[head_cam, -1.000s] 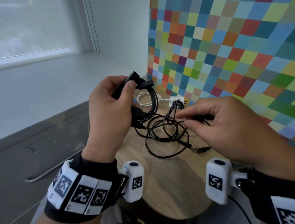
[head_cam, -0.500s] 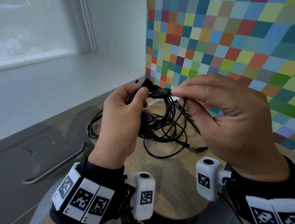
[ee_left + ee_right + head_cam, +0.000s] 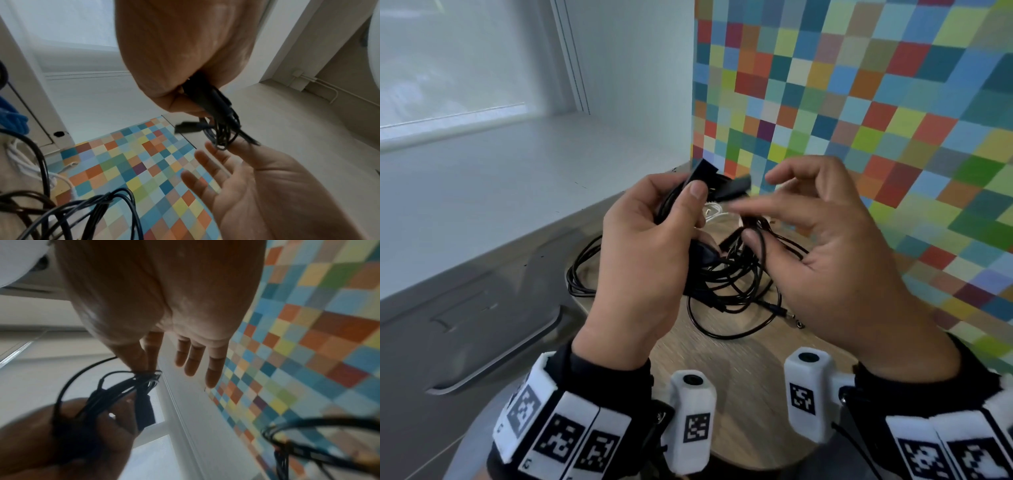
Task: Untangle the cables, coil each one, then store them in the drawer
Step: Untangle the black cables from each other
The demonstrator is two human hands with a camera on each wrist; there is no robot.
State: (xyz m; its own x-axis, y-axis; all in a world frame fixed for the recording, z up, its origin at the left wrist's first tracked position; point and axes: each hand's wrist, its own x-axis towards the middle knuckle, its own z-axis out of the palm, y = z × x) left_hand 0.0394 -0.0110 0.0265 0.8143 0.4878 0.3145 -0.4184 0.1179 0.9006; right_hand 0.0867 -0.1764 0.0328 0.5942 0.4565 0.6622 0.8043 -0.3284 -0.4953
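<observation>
Left hand [image 3: 643, 253] grips black cable bundle [image 3: 681, 205] w/ thumb clamped on top, plugs jutting past fingertips. Right hand [image 3: 835, 246] is nearest the strands: thumb + index pinch 1 thin black strand [image 3: 760, 240], other 3 fingers spread apart. Slack hangs below fingers, long axis running hand to hand, onto round wooden table [image 3: 739, 370]. White cable [image 3: 714, 210] lies beyond. Drawer front [image 3: 482, 325] lies left, checkered wall [image 3: 859, 102] behind.

Head view: looks forward and down from above onto both hands over the round wooden table [image 3: 739, 394]. Left wrist view: close under the left palm, facing up and rightward. Right wrist view: close under the right palm, facing leftward. All three share the tangled black cables [image 3: 729, 277] [image 3: 221, 129] [image 3: 115, 394] and the multicoloured checkered wall panel [image 3: 859, 102] [image 3: 133, 170] [image 3: 318, 321].
</observation>
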